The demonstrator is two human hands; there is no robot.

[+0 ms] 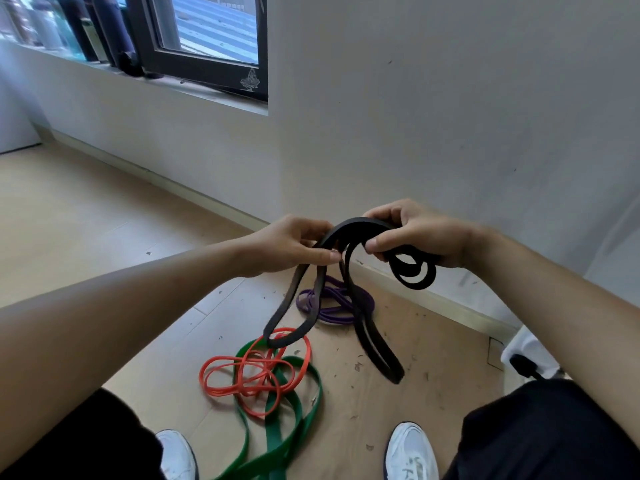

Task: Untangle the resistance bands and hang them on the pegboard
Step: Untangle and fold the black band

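Both hands hold a wide black resistance band [360,317] at chest height. My left hand [294,245] pinches one strand of it. My right hand [415,233] grips the top arc, with small coils of the band hanging below the palm. Two long black loops dangle down toward the floor. On the floor lie a purple band [332,303], an orange band [252,372] and a green band [294,420]; the orange one is tangled over the green one. No pegboard is in view.
A brown cardboard sheet [433,358] covers the floor under the bands. My white shoes [410,452] stand at the bottom edge. A white wall [450,116] rises just ahead, with a dark-framed window [207,46] at upper left. A white object [530,351] with a black part sits at right.
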